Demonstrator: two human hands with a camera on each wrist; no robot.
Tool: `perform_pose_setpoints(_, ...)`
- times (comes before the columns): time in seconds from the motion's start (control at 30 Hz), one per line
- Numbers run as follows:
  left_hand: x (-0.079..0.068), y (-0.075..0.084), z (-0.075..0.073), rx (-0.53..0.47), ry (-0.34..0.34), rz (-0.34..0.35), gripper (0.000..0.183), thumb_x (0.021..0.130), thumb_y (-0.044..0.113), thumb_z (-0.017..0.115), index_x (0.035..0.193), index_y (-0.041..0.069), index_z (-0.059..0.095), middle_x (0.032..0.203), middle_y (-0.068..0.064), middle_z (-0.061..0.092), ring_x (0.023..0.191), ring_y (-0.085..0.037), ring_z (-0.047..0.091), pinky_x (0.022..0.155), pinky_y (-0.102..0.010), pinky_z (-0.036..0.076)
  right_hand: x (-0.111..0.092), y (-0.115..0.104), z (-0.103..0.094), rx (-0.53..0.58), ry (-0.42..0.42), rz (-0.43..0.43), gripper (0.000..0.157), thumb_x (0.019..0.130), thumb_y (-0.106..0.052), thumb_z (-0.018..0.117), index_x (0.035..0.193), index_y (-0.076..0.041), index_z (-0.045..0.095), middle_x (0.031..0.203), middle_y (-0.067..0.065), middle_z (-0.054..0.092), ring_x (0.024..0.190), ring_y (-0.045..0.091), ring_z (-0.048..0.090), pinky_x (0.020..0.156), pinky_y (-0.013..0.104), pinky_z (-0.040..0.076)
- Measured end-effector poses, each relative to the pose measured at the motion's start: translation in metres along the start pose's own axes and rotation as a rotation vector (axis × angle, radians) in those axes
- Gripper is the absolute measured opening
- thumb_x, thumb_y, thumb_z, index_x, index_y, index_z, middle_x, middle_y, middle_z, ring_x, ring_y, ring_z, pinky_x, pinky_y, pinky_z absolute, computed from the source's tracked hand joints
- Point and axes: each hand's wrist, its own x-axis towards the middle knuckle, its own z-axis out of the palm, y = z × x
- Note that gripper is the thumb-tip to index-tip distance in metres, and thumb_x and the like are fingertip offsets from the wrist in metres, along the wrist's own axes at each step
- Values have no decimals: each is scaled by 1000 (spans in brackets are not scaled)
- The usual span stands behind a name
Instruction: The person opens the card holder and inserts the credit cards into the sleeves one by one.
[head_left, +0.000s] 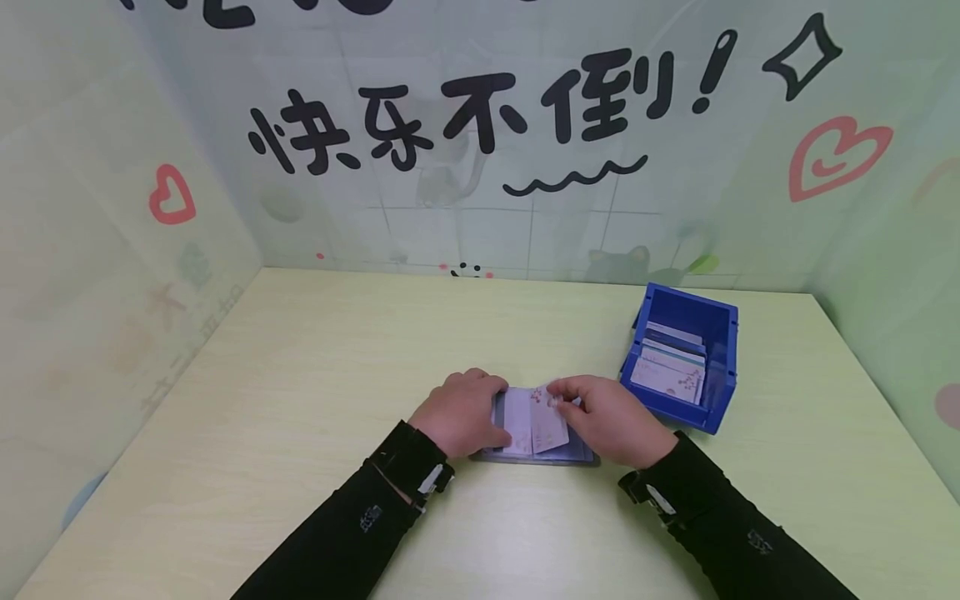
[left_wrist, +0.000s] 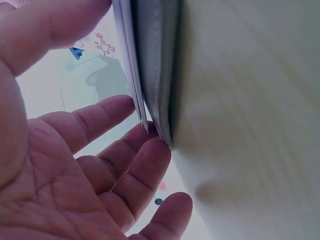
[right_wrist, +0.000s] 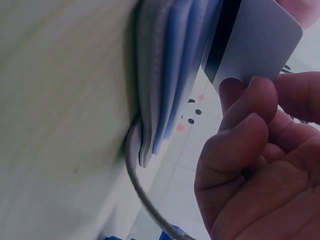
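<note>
A card holder (head_left: 579, 452) with clear plastic sleeves lies open on the table between my hands. My left hand (head_left: 463, 414) holds its left part, thumb over the page and fingers at the far edge; in the left wrist view the fingertips touch the edges of the sleeves and cover (left_wrist: 161, 95). With thumb and fingers, my right hand (head_left: 615, 421) pinches a white card (head_left: 550, 429) printed with small reddish flowers. From the right wrist view, the card's back (right_wrist: 260, 42) shows a dark stripe, and it stands tilted over the sleeves. Its far edge is hidden there.
To the right, a blue bin (head_left: 722, 367) holds several similar cards (head_left: 667, 367) standing in a row. A thin grey cord (right_wrist: 142, 192) runs beside the card holder in the right wrist view. Printed fabric walls (head_left: 450, 225) bound the table (head_left: 315, 350).
</note>
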Motion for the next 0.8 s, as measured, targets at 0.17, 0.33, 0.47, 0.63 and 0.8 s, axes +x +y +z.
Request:
perform_pose_setpoints(0.17,0,0,-1,11,-6,2,69,73,43,74,131,14,53,123,-4,52,93,-19,45,77,-36,45,0,0,1,-6,-2,-4,28,94,-16,57,121,-11,62,113,-1,61,88,14,52,71,32,44)
perform_pose_setpoints(0.33,-1,0,-1,16,-15,-8,72,71,46,74,133,15,52,126,-4,51,95,-20,45,77,-37,44,0,1,3,-25,-1,-12,30,94,-16,57,123,-11,61,114,-1,61,88,14,52,71,32,44)
perform_pose_setpoints(0.47,0,-1,0,16,-19,-8,76,70,49,76,133,15,51,126,-4,50,95,-20,45,76,-36,44,0,1,3,-29,1,-15,31,94,-16,57,124,-12,60,114,-1,60,88,14,52,71,32,44)
perform_pose_setpoints(0.63,1,-2,2,13,-16,-4,79,68,50,77,133,14,51,127,-5,50,94,-19,44,75,-35,44,1,1,4,3,-2,-14,31,94,-15,57,124,-12,60,112,-1,60,87,14,52,70,32,44)
perform_pose_setpoints(0.8,0,-2,1,11,-11,4,78,68,49,77,132,13,51,125,-5,51,92,-19,45,73,-35,44,1,1,5,28,-1,-14,30,94,-15,57,123,-12,60,111,-1,61,85,14,53,67,31,44)
